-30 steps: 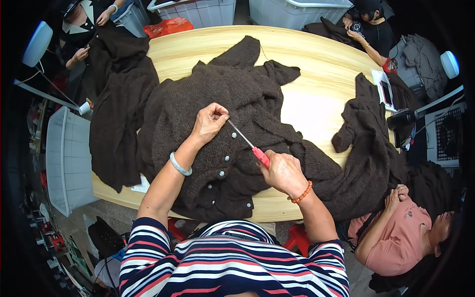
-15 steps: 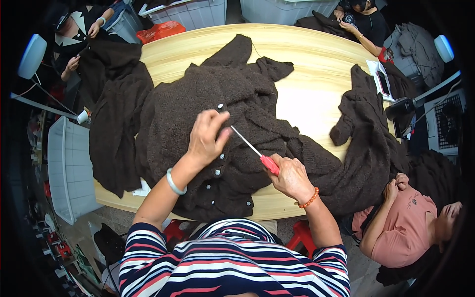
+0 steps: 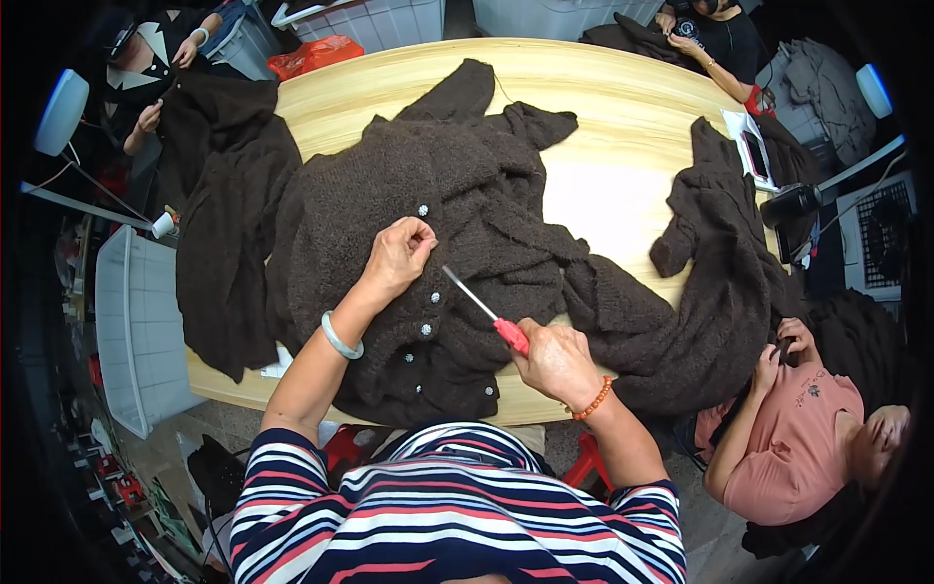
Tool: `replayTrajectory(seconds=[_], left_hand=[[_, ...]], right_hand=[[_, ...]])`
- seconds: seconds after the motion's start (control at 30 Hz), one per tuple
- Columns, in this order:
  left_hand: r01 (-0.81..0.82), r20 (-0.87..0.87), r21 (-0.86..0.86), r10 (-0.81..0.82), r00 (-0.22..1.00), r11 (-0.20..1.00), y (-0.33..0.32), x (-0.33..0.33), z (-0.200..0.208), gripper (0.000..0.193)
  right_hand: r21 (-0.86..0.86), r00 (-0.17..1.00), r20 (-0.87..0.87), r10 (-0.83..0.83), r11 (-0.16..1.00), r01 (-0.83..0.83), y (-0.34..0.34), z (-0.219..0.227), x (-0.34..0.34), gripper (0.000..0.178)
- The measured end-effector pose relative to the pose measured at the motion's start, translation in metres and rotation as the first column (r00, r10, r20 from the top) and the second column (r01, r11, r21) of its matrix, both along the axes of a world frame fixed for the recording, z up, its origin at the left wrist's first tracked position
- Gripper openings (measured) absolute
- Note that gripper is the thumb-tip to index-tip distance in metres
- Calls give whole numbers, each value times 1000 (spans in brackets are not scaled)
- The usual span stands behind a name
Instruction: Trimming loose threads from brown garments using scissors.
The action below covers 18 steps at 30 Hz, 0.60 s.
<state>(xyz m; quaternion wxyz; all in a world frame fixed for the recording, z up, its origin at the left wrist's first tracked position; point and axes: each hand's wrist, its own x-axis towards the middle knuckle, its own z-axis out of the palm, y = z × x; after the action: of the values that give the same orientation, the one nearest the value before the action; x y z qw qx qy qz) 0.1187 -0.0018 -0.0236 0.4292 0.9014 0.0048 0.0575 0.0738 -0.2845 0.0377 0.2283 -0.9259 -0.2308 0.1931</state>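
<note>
A big dark brown cardigan (image 3: 389, 224) lies spread out on the round wooden tabletop (image 3: 613, 107), right in front of the person. It is fuzzy and has a row of small shiny buttons (image 3: 425, 330) going down its front edge.

The left hand (image 3: 397, 255) rests on top of the cardigan, near the top button. Its fingers are pinched together on a bit of the knit by the front edge. A pale green bangle (image 3: 341, 338) sits on that wrist.

The right hand (image 3: 556, 362) is lower and to the right, at the near edge of the cardigan, over the rim of the tabletop. It is closed tight around the red handle of a thin tool (image 3: 486, 311). The metal tip of the tool points up and left, toward the left hand, and ends just beside its fingers, over the cardigan. A band of orange beads (image 3: 593, 399) is on that wrist.

The two hands are apart, with the tool reaching across between them.

More dark brown knits lie on the tabletop, one on the left (image 3: 224, 243) and one on the right (image 3: 720, 263). Another person in a pink shirt (image 3: 798, 457) sits at the right side.
</note>
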Motion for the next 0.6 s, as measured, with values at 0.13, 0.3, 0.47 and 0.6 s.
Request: replayTrajectory(seconds=[0.13, 0.3, 0.47, 0.6], left_hand=[[-31, -11, -79, 31, 999, 996, -1, -6, 1, 8], [107, 401, 412, -285, 871, 905, -33, -40, 36, 26], [89, 205, 638, -281, 938, 765, -35, -77, 8, 29], [77, 205, 608, -250, 946, 790, -25, -71, -17, 14]], right_hand=[[37, 1000, 1, 4, 999, -4, 2, -3, 3, 20], [153, 991, 126, -38, 988, 18, -18, -16, -2, 18], [55, 998, 52, -33, 998, 30, -29, -12, -16, 18], [24, 999, 30, 30, 999, -31, -26, -11, -30, 15]])
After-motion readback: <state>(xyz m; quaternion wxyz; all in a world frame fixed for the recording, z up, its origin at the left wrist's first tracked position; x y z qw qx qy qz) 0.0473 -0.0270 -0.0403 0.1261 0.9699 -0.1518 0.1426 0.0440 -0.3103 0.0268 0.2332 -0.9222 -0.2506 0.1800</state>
